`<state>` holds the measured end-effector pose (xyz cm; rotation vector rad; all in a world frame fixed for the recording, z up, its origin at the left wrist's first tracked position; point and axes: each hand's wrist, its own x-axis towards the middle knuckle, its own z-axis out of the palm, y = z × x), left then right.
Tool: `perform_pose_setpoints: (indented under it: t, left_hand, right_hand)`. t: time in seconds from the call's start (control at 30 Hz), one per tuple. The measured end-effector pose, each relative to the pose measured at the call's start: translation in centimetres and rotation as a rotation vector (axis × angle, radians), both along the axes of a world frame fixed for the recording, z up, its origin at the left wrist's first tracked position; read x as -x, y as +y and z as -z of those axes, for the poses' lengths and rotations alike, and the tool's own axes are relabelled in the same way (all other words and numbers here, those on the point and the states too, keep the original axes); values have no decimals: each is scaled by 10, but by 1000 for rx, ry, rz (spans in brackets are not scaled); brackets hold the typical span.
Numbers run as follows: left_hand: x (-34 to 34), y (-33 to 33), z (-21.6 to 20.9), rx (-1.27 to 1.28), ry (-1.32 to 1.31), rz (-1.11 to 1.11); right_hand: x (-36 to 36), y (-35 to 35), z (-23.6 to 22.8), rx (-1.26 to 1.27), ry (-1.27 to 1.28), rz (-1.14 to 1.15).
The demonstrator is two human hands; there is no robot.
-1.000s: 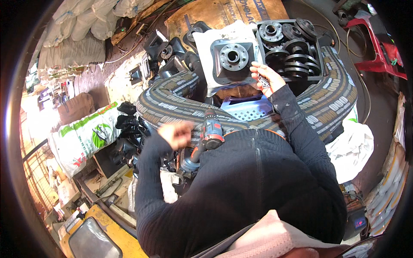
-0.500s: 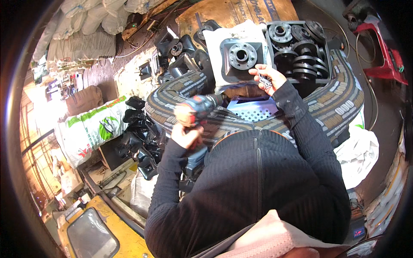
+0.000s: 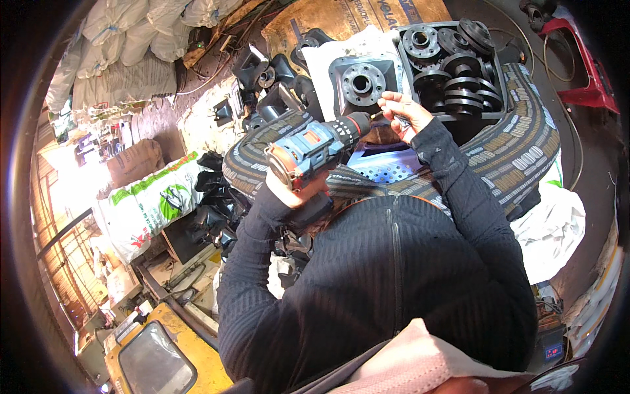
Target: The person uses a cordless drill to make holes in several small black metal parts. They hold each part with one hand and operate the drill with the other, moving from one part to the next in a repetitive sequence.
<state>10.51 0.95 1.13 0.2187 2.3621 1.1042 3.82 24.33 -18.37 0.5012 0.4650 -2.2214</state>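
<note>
My left hand point(image 3: 296, 192) is wrapped round the grip of a blue and orange cordless drill point(image 3: 310, 152). The drill points right and slightly up, its bit tip close to the fingers of my right hand point(image 3: 401, 110). That hand is closed on a few small silvery screws point(image 3: 405, 123), partly hidden by the fingers. Just beyond it, a round black flange with bolt holes point(image 3: 362, 85) sits on a square black flared part point(image 3: 384, 73). Both rest on a white cloth or sack point(image 3: 317, 65). Whether the bit touches a screw I cannot tell.
A dark crate point(image 3: 506, 98) of black flanges point(image 3: 462, 92) stands at the right of the flared part. Black flared parts point(image 3: 266, 77) are piled at the left. My patterned trouser legs point(image 3: 518, 154) frame a perforated lilac stool point(image 3: 387, 172). A red stool point(image 3: 587, 85) is far right.
My left hand has raised the drill and brought its front up and right, close to my right hand. My right hand has shifted only slightly and still holds the screws.
</note>
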Motion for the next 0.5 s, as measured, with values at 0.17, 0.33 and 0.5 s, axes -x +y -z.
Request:
perform_pose_setpoints:
  t: [0.17,0.33,0.5]
  left_hand:
    - [1,0,6,-31,41,-10]
    - [2,-3,7,10,55,-22]
    - [9,4,-3,250,182,136]
  right_hand:
    - [1,-3,0,71,-16,15]
    - [1,-5,-6,59,-12,-4]
    - [1,-9,-8,-46,-5,-60]
